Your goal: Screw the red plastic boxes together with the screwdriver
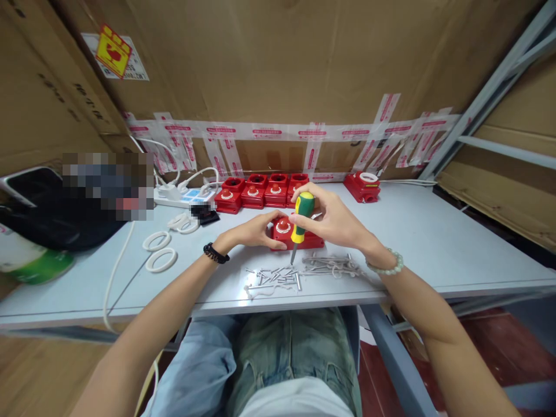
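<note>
- A red switch box [290,233] is kept flat on the grey desk [434,243] at the centre of the frame, apparently so that its face with the round button points upward and can be reached from above.
- The left hand [254,230] is laid against the left side of the box; its fingers [273,218] are curled over the box's upper left edge, touching it, which seems meant to stop the box from sliding.
- A screwdriver with a green and yellow handle [301,215] is held upright by the right hand [334,220], just right of centre; the fingers are closed around the handle's top, the thumb pressed to its near side.
- The screwdriver's shaft points down, its tip at the front edge of the box, just above the loose screws [278,277] scattered on the desk below centre; whether the tip touches the box cannot be told.
- The screws are heaped near the desk's front edge, close under both hands, presumably for easy picking.
- A row of four similar red boxes [260,191] is lined up behind, above centre, and one more red box [364,186] stands apart at the upper right.
- White rings [160,259] lie at the left of the desk, well apart from the hands, beside a white power strip [186,197].
</note>
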A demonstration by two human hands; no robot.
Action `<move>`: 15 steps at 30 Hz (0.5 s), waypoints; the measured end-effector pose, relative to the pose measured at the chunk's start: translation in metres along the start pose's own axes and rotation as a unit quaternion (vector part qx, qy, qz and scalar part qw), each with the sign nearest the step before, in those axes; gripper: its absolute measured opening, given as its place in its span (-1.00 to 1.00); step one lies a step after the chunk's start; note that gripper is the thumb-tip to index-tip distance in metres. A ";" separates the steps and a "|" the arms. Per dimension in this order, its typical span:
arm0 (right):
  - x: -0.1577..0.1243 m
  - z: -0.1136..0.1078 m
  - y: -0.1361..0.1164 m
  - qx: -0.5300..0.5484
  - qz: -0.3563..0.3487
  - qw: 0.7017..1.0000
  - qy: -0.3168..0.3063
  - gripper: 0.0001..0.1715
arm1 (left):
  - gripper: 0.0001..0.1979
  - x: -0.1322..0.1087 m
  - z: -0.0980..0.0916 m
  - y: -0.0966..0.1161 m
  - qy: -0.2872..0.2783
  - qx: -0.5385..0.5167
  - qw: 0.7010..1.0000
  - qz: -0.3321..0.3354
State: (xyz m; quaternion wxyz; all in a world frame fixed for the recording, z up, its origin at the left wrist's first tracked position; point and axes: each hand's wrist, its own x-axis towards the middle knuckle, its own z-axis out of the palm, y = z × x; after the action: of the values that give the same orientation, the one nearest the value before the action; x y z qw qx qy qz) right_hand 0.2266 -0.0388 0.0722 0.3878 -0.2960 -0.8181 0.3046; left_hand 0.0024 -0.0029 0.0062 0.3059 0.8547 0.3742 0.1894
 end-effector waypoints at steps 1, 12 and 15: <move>0.000 -0.001 -0.002 0.007 -0.002 1.000 0.003 -0.64 | -0.31 0.000 0.000 -0.001 0.002 0.000 1.000 0.001; 0.004 -0.005 -0.009 0.043 0.000 0.999 0.018 -0.60 | -0.25 0.001 0.001 -0.007 0.003 -0.002 1.000 0.011; 0.005 -0.006 -0.009 0.050 0.001 0.998 0.025 -0.59 | -0.22 0.001 0.002 -0.008 0.003 -0.004 1.000 0.013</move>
State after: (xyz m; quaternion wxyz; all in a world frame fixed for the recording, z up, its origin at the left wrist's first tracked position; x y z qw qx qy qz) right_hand 0.2271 -0.0397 0.0842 0.4221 -0.2843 -0.7919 0.3375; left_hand -0.0002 0.0014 -0.0006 0.3059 0.8575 0.3635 0.1973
